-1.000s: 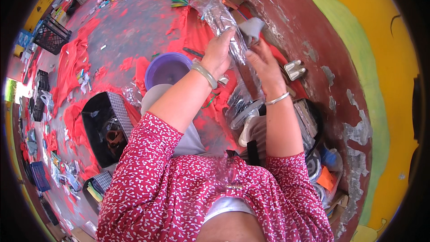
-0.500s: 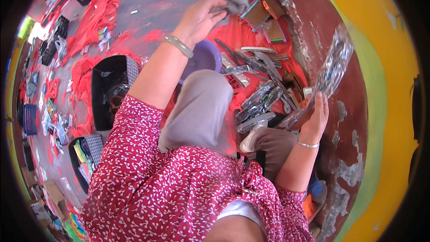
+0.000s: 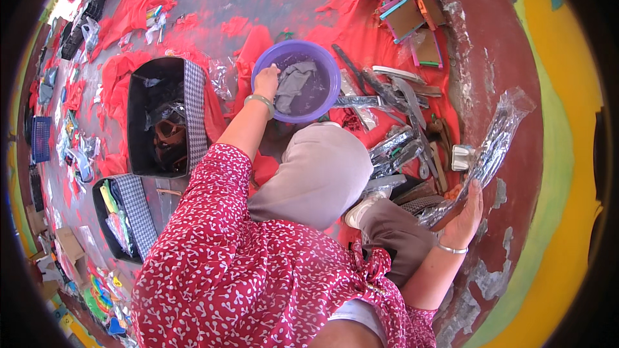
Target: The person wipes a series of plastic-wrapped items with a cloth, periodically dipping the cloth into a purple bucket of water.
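My left hand (image 3: 267, 81) reaches into a purple basin (image 3: 329, 71) and grips the edge of a grey cloth (image 3: 293, 82) lying in it. My right hand (image 3: 465, 209) is out to the right near the peeling wall, holding a long clear plastic packet (image 3: 493, 145) with something shiny inside, tilted upward. My bent knees in grey and brown trousers lie between the two hands. Both wrists carry a metal bangle.
Several plastic-wrapped items (image 3: 393, 145) and dark tools lie on red cloth right of the basin. Framed mirrors (image 3: 406, 19) lean at the top. An open black case (image 3: 161, 116) and a second one (image 3: 126, 219) stand on the left. A rough red wall (image 3: 509, 51) curves along the right.
My left hand came down from the top of the view to the purple basin and took hold of the grey cloth. My right hand stays out right with the plastic packet.
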Motion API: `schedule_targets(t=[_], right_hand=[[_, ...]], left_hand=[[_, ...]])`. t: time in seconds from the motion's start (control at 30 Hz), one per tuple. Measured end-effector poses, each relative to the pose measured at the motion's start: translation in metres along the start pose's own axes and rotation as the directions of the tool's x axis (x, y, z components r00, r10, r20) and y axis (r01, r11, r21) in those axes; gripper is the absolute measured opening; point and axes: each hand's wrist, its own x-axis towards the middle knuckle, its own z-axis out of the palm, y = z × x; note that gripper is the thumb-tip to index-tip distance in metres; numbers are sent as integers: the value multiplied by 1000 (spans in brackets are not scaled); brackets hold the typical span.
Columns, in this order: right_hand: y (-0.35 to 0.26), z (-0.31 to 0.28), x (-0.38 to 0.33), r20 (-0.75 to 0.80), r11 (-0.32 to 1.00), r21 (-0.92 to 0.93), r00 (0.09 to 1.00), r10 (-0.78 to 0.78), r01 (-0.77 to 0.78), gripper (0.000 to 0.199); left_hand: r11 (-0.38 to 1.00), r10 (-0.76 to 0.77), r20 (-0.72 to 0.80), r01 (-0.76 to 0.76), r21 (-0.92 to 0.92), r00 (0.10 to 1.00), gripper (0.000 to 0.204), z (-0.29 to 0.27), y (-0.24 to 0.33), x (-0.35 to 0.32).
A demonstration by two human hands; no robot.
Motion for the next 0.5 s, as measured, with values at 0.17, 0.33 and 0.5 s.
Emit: schedule_targets(t=[0.17, 0.33, 0.5], right_hand=[[1, 14, 5, 50, 997, -22, 996, 78, -77, 23], [6, 14, 11, 23, 989, -91, 993, 119, -117, 23], [5, 24, 16, -122, 987, -96, 986, 117, -130, 22]], left_hand=[[558, 350, 306, -460, 691, 885, 38, 7, -71, 47], [235, 72, 443, -447, 863, 894, 66, 44, -58, 33], [126, -218, 359, -338, 933, 908, 62, 70, -111, 58]])
